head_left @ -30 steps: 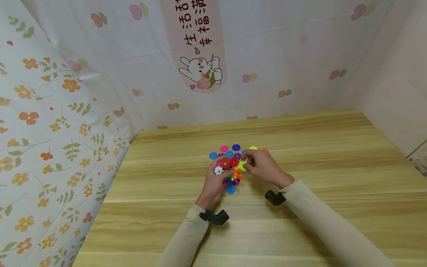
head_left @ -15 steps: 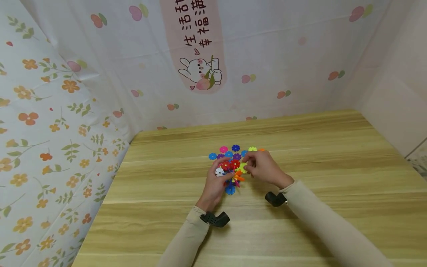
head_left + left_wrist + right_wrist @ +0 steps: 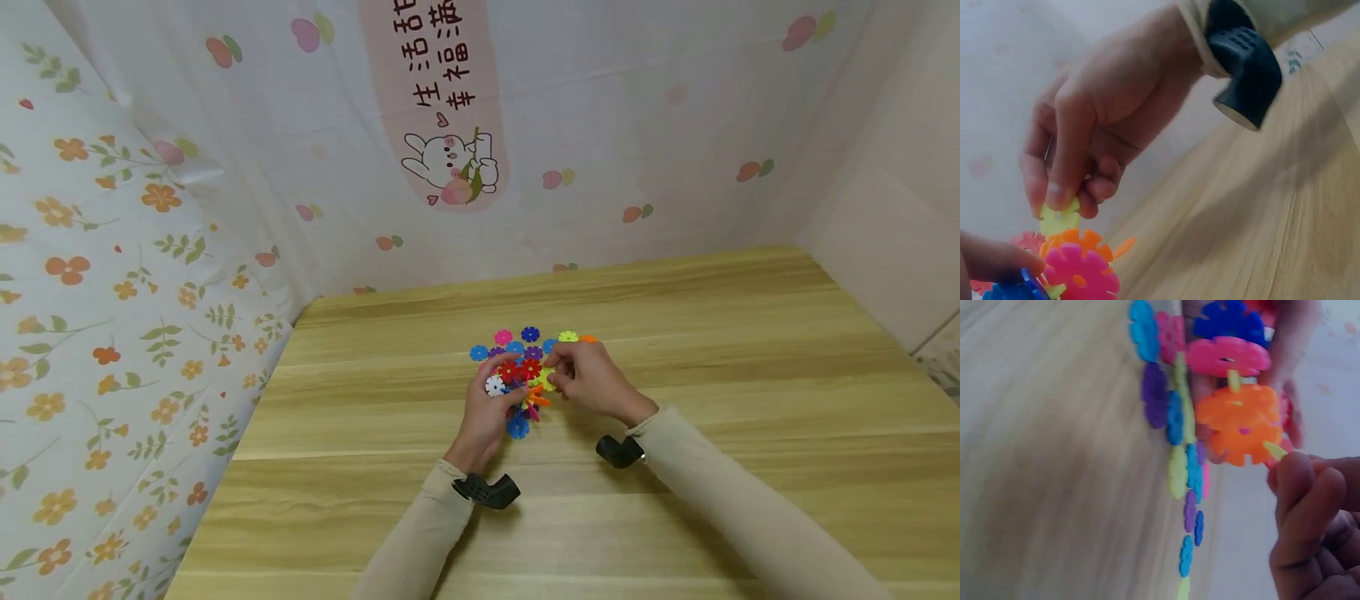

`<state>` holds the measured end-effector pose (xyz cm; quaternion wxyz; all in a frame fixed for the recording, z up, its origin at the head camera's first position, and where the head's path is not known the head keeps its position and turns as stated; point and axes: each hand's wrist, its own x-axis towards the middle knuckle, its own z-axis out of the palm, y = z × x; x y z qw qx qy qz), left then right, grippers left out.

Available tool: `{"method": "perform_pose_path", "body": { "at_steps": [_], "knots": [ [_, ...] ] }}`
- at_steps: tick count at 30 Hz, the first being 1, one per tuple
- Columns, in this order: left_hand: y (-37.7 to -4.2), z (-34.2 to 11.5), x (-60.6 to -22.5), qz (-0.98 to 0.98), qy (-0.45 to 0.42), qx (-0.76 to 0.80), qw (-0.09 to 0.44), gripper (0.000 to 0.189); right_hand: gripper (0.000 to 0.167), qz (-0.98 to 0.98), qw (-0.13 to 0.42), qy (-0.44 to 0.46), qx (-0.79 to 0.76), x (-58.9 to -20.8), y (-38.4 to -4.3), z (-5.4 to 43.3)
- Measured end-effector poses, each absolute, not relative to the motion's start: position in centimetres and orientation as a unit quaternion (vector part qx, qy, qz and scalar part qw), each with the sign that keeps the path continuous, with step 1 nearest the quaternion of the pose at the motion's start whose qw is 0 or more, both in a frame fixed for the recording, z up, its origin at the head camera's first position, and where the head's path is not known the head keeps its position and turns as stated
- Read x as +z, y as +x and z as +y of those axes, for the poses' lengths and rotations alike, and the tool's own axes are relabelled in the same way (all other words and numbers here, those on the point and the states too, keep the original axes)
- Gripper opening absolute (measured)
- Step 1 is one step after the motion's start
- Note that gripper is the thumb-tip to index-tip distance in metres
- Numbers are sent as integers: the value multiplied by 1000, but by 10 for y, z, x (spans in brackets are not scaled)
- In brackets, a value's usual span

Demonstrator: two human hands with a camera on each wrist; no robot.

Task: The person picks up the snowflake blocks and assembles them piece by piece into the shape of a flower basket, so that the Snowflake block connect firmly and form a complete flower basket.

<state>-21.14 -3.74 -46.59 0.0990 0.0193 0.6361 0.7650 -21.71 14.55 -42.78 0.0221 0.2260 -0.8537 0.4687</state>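
Observation:
My left hand (image 3: pixel 480 417) grips a cluster of interlocking flower-shaped plastic discs, its thumb across the front. A red disc (image 3: pixel 531 369), a white disc (image 3: pixel 494 385) and a light blue disc (image 3: pixel 517 427) show on the cluster. In the right wrist view, an orange disc (image 3: pixel 1241 422) and a pink disc (image 3: pixel 1225 356) stand out from it. On the cluster's right side, my right hand (image 3: pixel 597 382) pinches a yellow disc (image 3: pixel 1060 220) between thumb and forefinger. That yellow disc overlaps the orange one in the left wrist view. Fingers hide part of the cluster.
Loose discs lie on the wooden table (image 3: pixel 360 417) just beyond the hands, among them a pink one (image 3: pixel 503 337), a dark blue one (image 3: pixel 530 334) and a pale yellow one (image 3: pixel 567 336). A printed curtain (image 3: pixel 600 125) hangs behind the table's far edge.
The cluster has turned slightly and its red discs have moved a little to the right. Both hands keep their hold, the right still pinching the yellow disc.

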Motion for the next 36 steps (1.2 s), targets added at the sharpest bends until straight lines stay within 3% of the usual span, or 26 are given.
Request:
{"method": "perform_pose_path", "body": {
  "at_steps": [8, 17, 25, 36],
  "knots": [
    [-211, -37, -457, 592, 13, 799, 104, 45, 9, -845, 97, 230, 473, -428, -215, 144],
    [-215, -32, -446, 620, 49, 781, 57, 45, 9, -857, 209, 228, 413, -424, -214, 142],
    [-218, -46, -454, 632, 40, 772, 56, 44, 11, -830, 118, 178, 516, -414, -218, 156],
    [-217, -42, -449, 633, 63, 768, 78, 46, 11, -832, 102, 212, 502, -419, -219, 150]
  ]
}}
